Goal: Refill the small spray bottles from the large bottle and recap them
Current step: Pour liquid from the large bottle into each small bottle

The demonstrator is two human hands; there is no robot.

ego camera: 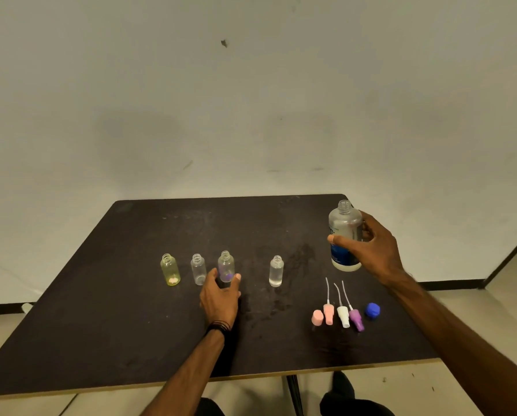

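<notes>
Several small uncapped spray bottles stand in a row on the dark table (131, 319): a yellow one (170, 270), a clear one (198, 269), a purple-tinted one (226, 265) and, apart to the right, a clear one holding liquid (276, 271). My left hand (219, 298) grips the base of the purple-tinted bottle between thumb and fingers. My right hand (371, 250) holds the large open bottle (344, 232) with a blue label upright at the table's right side.
Near the front right lie a pink cap (317, 317), three spray heads with tubes, pink (328, 313), white (343, 316) and purple (356, 319), and a blue cap (372, 310). A pale wall stands behind the table. The table's front edge is close to me.
</notes>
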